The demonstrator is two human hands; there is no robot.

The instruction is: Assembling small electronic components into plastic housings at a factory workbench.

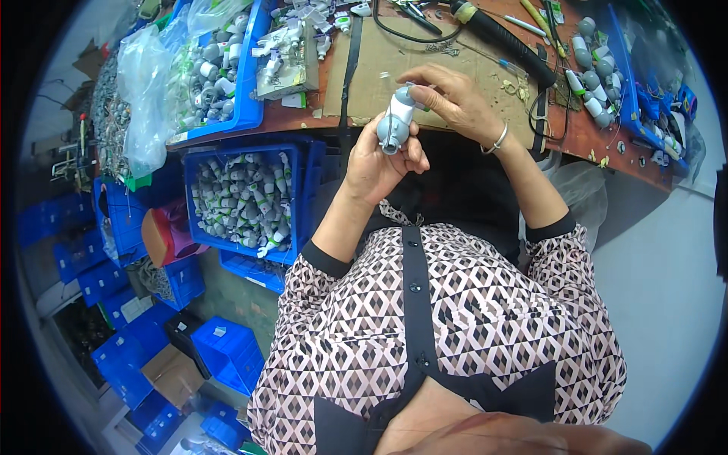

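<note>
I see left hand (379, 163) curled from below, fingers holding grey-and-white device (397, 117), tilted between both hands. Right hand (459, 106): thumb and fingertips at device's upper end; can't tell from here whether they pinch. Cardboard sheet (371, 68) beyond fingers, black-handled tool (516, 49) up right of them, blue bin (298, 199) of small parts (239, 201) lower left.
</note>
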